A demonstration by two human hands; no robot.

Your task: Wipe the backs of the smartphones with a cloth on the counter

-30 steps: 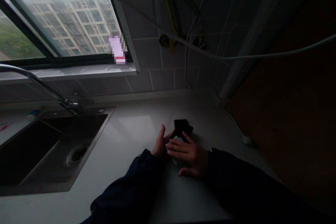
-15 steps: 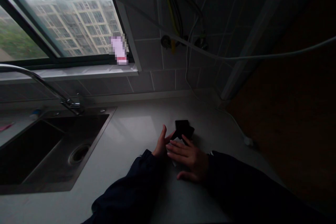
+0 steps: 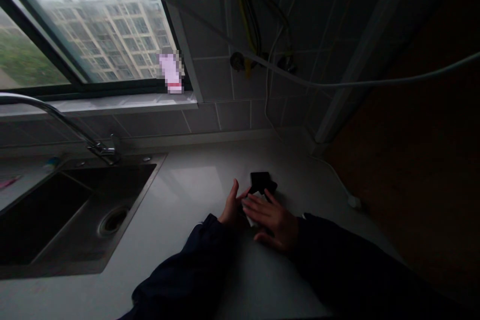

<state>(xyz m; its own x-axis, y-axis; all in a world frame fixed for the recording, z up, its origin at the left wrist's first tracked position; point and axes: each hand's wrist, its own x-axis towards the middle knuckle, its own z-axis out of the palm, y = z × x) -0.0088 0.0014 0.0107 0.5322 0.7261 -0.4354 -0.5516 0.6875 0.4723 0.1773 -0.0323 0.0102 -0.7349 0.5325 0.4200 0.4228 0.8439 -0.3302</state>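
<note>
A black object with a squarish flat end lies on the counter just beyond my hands; in the dim light its kind cannot be made out. My left hand is at its near left side, thumb raised and fingers stretched toward it, the fingers partly hidden. A thin white piece, tissue or cloth by its look, lies under my right hand. That hand rests flat on it with fingers stretched and thumb apart. What is beneath the white piece is hidden.
A steel sink with a curved faucet is at the left, below a window. A white plug on a cable lies near the counter's right edge. A pale cable crosses the view above.
My right hand has slid slightly to the right over the white piece, and its fingers are closer together. My left hand and the black object stay nearly still.
</note>
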